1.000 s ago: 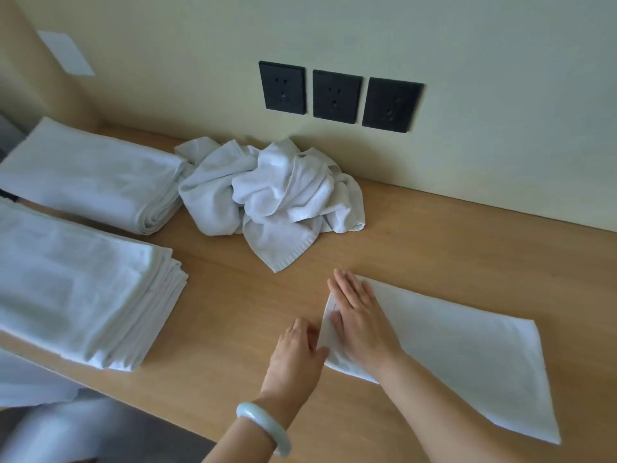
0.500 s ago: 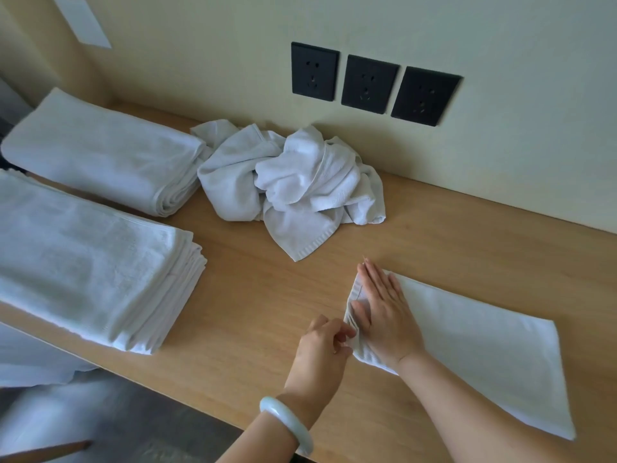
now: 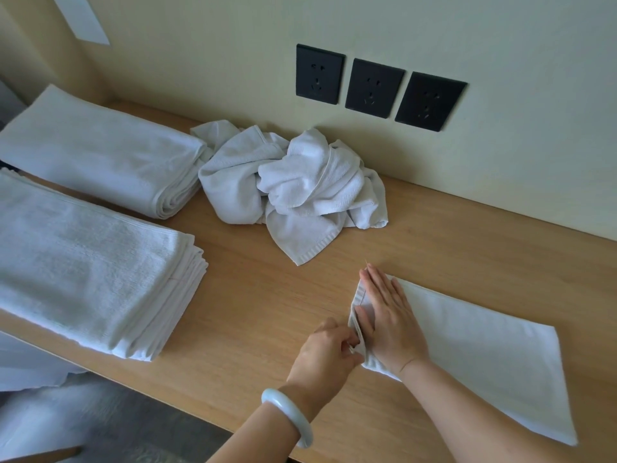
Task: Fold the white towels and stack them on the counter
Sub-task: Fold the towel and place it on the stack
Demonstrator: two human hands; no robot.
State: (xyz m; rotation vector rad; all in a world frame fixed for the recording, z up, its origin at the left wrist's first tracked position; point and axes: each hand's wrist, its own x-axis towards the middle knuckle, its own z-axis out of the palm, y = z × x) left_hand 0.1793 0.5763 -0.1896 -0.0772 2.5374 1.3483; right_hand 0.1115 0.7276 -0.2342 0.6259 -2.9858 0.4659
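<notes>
Toward the front edge of the counter point(image 3: 260, 295), right of centre, the towel point(image 3: 484, 349) lies flat; the right hand point(image 3: 389, 315) presses its left end, fingers straight; the left hand point(image 3: 325, 357) pinches that end's hem; the long axis runs rightward, away from both hands

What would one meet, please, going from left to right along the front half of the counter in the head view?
stack of folded towels → left hand, pinching a towel edge → right hand, pressing flat → flat white towel
</notes>
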